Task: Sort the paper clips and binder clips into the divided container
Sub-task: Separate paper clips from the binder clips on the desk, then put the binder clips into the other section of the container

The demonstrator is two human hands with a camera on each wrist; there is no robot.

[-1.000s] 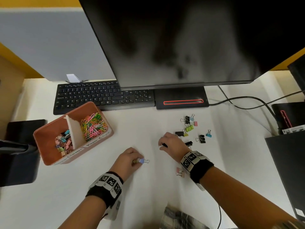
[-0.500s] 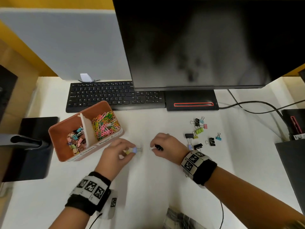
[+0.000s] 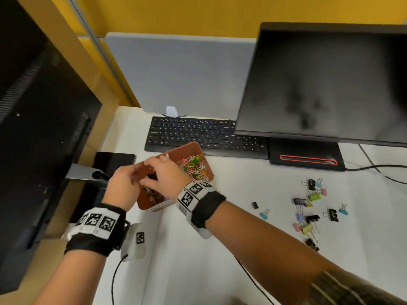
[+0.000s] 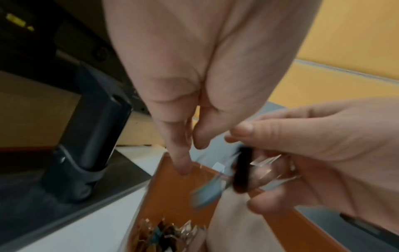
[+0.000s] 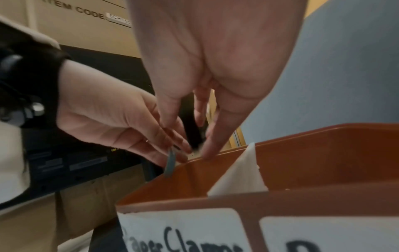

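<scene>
Both hands hover over the left compartment of the orange divided container (image 3: 211, 171), where binder clips (image 3: 154, 198) lie; coloured paper clips (image 3: 193, 167) fill its right compartment. My left hand (image 3: 123, 183) has straight fingers, and a blurred blue binder clip (image 4: 206, 191) drops just below them, with no finger on it. My right hand (image 3: 163, 175) pinches a black binder clip (image 4: 240, 172) between thumb and fingers. In the right wrist view the black clip (image 5: 191, 119) sits between the right fingers (image 5: 212, 145), above the container rim (image 5: 302, 134) and its white divider (image 5: 239, 172).
Several loose binder clips (image 3: 308, 205) lie scattered on the white desk at the right. A black keyboard (image 3: 198, 135) and a monitor (image 3: 319, 84) on its base (image 3: 306, 155) stand behind the container. A second dark screen (image 3: 33, 128) and its stand (image 3: 99, 175) crowd the left.
Both hands have moved left from the desk's middle to above the container's left compartment. The left hand has let go of its blue clip. The head view has swung left.
</scene>
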